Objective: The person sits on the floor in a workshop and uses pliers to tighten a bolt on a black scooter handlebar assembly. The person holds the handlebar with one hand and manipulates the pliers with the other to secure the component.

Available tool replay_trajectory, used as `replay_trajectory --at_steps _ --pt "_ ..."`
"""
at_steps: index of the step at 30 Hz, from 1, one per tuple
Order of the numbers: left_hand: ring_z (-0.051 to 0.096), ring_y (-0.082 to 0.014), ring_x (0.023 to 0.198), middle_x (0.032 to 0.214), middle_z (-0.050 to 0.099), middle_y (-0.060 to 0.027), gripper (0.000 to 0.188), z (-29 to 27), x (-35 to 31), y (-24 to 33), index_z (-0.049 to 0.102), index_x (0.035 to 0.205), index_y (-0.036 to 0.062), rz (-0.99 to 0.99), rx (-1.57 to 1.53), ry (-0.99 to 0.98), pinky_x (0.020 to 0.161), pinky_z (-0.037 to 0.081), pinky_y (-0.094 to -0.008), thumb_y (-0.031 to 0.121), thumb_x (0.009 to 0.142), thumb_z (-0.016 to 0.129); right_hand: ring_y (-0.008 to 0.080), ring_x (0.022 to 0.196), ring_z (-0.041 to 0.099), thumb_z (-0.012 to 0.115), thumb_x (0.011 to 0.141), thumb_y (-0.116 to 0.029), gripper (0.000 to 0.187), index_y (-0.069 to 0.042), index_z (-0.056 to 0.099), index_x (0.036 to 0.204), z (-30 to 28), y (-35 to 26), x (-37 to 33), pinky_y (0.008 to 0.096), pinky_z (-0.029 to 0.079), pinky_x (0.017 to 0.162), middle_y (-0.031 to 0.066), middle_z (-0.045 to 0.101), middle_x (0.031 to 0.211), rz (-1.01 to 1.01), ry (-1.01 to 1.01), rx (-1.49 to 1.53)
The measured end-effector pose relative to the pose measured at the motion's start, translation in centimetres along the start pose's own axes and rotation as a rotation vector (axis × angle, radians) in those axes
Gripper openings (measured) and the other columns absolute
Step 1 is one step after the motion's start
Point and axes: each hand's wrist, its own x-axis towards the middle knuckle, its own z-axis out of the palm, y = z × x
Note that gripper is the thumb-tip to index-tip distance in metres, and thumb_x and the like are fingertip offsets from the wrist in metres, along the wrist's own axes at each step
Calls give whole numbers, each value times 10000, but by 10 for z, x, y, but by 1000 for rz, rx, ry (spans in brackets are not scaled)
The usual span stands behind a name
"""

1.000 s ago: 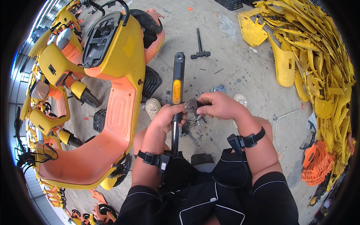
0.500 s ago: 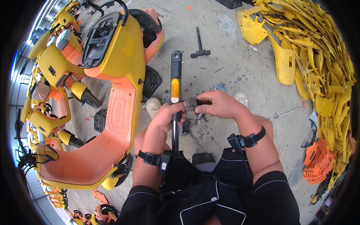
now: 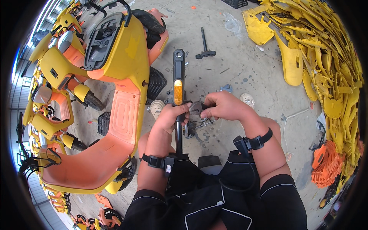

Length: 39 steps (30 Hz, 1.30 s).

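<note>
A black fork leg (image 3: 178, 73) with an orange reflector stands upright between my knees, its top pointing away from me. My left hand (image 3: 171, 117) is wrapped around it just below the reflector. My right hand (image 3: 223, 106) pinches a small grey metal part (image 3: 197, 108) beside the leg, with thin wires hanging under it. Both wrists wear black straps.
A yellow and orange scooter (image 3: 115, 88) lies close on my left, with more scooters behind it. A black T-shaped tool (image 3: 204, 48) lies on the concrete ahead. A big heap of yellow plastic panels (image 3: 326, 65) fills the right, with orange parts (image 3: 326, 165) beside it.
The fork leg has tilted slightly more upright and both hands have shifted a little along it. The grips are unchanged.
</note>
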Motion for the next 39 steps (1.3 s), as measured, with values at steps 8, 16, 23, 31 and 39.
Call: replay_trajectory --at_steps 8,16,23,31,39 --pt "585 -150 559 699 610 -49 234 3 -2 4 643 870 9 43 -28 61 480 435 -270 216 856 751 102 638 585 798 844 -233 314 28 635 908 12 11 9 278 478 596 47 665 740 -129 113 -9" --pt "588 -176 569 705 620 -83 126 6 -2 1 631 863 -17 106 -6 143 505 449 -272 98 823 662 138 698 596 727 897 -262 314 38 640 930 21 12 10 327 479 652 92 662 756 -206 218 -77" --pt "588 -175 606 704 601 -76 121 17 2 9 615 809 -1 347 -259 189 543 452 -286 101 863 652 81 631 544 679 959 -255 289 17 597 1012 40 18 20 254 451 573 12 610 752 -174 253 394" --pt "601 -168 622 737 623 -81 161 14 4 7 635 859 -28 300 -187 216 551 472 -284 129 879 667 69 686 547 671 958 -189 222 -5 597 1058 34 12 14 235 444 597 12 607 796 -263 188 552" --pt "592 -150 599 729 636 -87 154 20 2 6 642 877 -47 274 -138 244 548 465 -273 103 876 674 74 697 533 717 924 -165 207 0 600 971 32 12 19 267 454 631 4 613 779 -265 226 362"
